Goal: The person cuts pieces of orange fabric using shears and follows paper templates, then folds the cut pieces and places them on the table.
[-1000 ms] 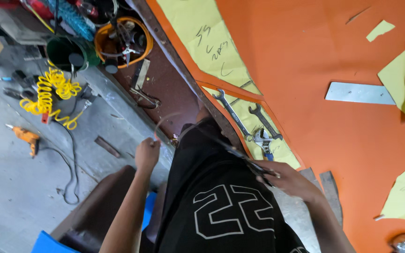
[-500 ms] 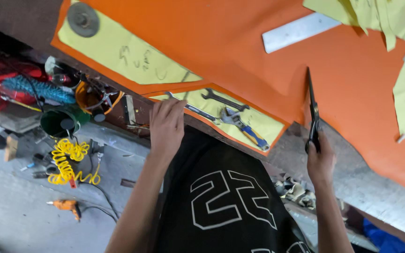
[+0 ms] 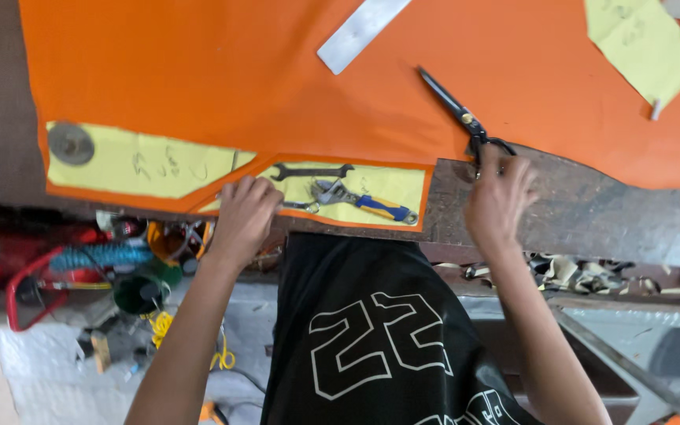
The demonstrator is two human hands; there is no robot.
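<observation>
A large orange sheet (image 3: 245, 79) lies over the worktable, with yellow paper patterns (image 3: 143, 164) on it near the front edge. My left hand (image 3: 244, 216) rests on the sheet's front edge, beside a spanner (image 3: 308, 171) and an adjustable wrench (image 3: 356, 201) that weigh down a pattern. My right hand (image 3: 499, 197) grips the handles of black scissors (image 3: 454, 110), whose blades point away across the orange sheet.
A metal ruler (image 3: 360, 31) lies on the sheet at the top. A round metal weight (image 3: 70, 143) sits on the left pattern. Another yellow piece (image 3: 645, 47) lies at the top right. Below the table edge are tools, a yellow coiled hose (image 3: 159, 324) and offcuts (image 3: 576, 271).
The view has swung up over the table. My right hand has brought the scissors from upright beside the sheet down onto its edge, blades angled left. My left hand stays at the front edge.
</observation>
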